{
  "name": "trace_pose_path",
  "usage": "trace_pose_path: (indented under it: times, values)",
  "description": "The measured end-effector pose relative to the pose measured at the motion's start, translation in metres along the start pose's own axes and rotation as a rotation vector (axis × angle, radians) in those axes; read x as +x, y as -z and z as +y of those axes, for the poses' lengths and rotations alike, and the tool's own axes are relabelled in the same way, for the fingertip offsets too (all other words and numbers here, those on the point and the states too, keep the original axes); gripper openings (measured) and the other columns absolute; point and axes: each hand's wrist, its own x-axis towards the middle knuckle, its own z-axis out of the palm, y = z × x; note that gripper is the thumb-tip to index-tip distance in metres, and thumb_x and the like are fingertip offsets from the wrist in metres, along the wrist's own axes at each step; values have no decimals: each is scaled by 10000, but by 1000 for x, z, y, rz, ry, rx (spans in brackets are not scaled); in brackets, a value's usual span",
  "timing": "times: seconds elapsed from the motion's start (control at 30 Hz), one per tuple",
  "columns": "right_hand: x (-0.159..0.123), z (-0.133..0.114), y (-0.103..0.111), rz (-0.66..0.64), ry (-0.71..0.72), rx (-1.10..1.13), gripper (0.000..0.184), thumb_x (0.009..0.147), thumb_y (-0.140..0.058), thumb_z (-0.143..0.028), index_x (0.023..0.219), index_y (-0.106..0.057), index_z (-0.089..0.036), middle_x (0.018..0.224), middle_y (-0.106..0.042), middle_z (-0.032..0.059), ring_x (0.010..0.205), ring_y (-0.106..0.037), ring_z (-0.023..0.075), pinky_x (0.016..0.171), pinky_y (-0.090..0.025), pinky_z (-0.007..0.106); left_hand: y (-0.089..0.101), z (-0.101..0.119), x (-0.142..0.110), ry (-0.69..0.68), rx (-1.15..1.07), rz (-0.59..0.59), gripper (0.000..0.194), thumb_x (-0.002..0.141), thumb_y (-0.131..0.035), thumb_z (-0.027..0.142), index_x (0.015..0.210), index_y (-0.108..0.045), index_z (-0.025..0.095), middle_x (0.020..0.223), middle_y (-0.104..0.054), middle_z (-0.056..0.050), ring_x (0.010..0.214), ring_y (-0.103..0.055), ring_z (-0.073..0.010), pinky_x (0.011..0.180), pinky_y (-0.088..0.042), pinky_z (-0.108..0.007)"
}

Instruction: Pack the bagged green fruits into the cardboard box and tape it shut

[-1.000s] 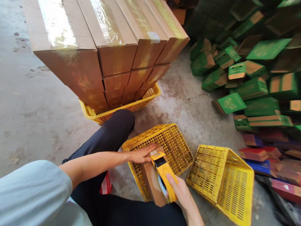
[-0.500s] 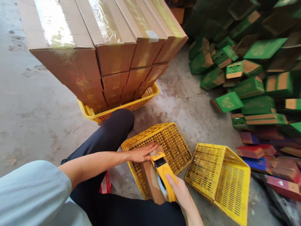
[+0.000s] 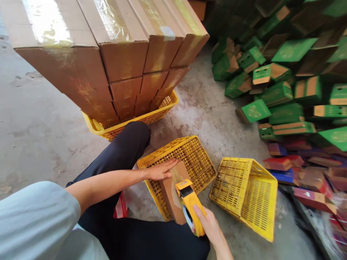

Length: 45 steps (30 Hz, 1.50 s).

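Yellow tape dispenser (image 3: 189,199) clamped in right grip (image 3: 206,219), over cardboard box (image 3: 170,199), left grip (image 3: 161,170) unclenched, touching box's far end

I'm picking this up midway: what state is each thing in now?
Small box: flaps closed, lying on the middle crate
Middle crate: turned over
Tape dispenser: held, head over the box
Right hand: closed around the dispenser
Left hand: open, flat
Right crate: tipped over
Large cartons: stacked, visible tops taped
Green boxes: jumbled

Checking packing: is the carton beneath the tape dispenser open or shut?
Shut, it seems: the carton shows flat faces and no raised flap.
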Motion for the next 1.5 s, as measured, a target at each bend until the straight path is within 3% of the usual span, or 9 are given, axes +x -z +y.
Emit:
trace_pose_path:
  times: [0.13, 0.23, 0.33, 0.47, 0.63, 0.87, 1.03, 1.3, 1.5]
  values:
    - [-4, -5, -7, 51, 46, 11, 540, 797, -633, -742, 846, -637, -205, 522, -663, 2, 426, -636, 201, 423, -458, 279, 3, 7, 1, 45, 77, -37, 882, 1009, -439, 618, 1689, -89, 179, 1753, -81, -89, 1625, -40, -240, 1317, -83, -394]
    - [-4, -6, -6, 79, 58, 27, 542, 784, -633, -745, 836, -638, -205, 520, -659, 0, 423, -632, 202, 425, -462, 281, 6, 15, -1, 50, 184, -65, 917, 1011, -450, 619, 1689, -38, 160, 1752, -21, -121, 1621, -74, -284, 1312, -135, -421]
    - [-4, -4, -3, 80, 75, 16, 553, 791, -616, -756, 812, -632, -203, 529, -662, 9, 434, -633, 197, 444, -474, 282, 4, 23, -5, -50, 375, -33, 904, 1020, -435, 653, 1689, -71, 167, 1749, -28, -139, 1614, -129, -316, 1300, -191, -437]
    - [-2, -1, 2, 18, 90, 22, 523, 825, -601, -725, 825, -602, -202, 536, -650, 0, 456, -636, 183, 461, -490, 274, -3, 25, -6, -216, 691, -3, 844, 1045, -327, 681, 1670, -178, 133, 1732, -142, -169, 1615, -124, -320, 1306, -139, -508]
    - [2, 6, 2, -73, 126, 81, 505, 878, -562, -698, 875, -592, -194, 559, -679, 18, 494, -667, 184, 496, -520, 275, -6, 18, 2, -331, 898, -8, 963, 1000, -347, 755, 1657, -175, 71, 1699, -225, -232, 1603, -174, -341, 1295, -191, -513]
    - [10, 12, 4, -88, 121, 111, 505, 888, -564, -699, 875, -596, -196, 528, -679, 32, 460, -666, 200, 468, -528, 280, -8, 13, 8, -468, 962, -123, 1116, 930, -453, 811, 1634, -176, -9, 1655, -279, -307, 1587, -198, -394, 1286, -217, -530]
    - [16, 15, 6, -124, 132, 157, 531, 881, -588, -709, 876, -618, -179, 534, -672, 17, 448, -654, 179, 472, -545, 264, -19, 15, 10, -479, 1019, -167, 1247, 871, -472, 869, 1619, -136, -70, 1659, -178, -358, 1587, -127, -450, 1289, -165, -569]
    - [17, 16, -1, -55, 137, 196, 473, 875, -607, -680, 821, -604, -210, 482, -615, -26, 401, -602, 151, 378, -472, 217, -24, 15, 15, -559, 1012, -246, 1279, 871, -489, 861, 1626, -58, -76, 1665, -168, -357, 1598, -93, -425, 1290, -187, -541]
    - [15, 15, 1, -82, 121, 224, 498, 880, -584, -708, 839, -589, -212, 492, -636, -14, 404, -608, 153, 428, -514, 237, -23, 11, 17, -579, 1019, -247, 1266, 876, -534, 826, 1631, -32, -58, 1666, -159, -353, 1596, -91, -433, 1280, -209, -565]
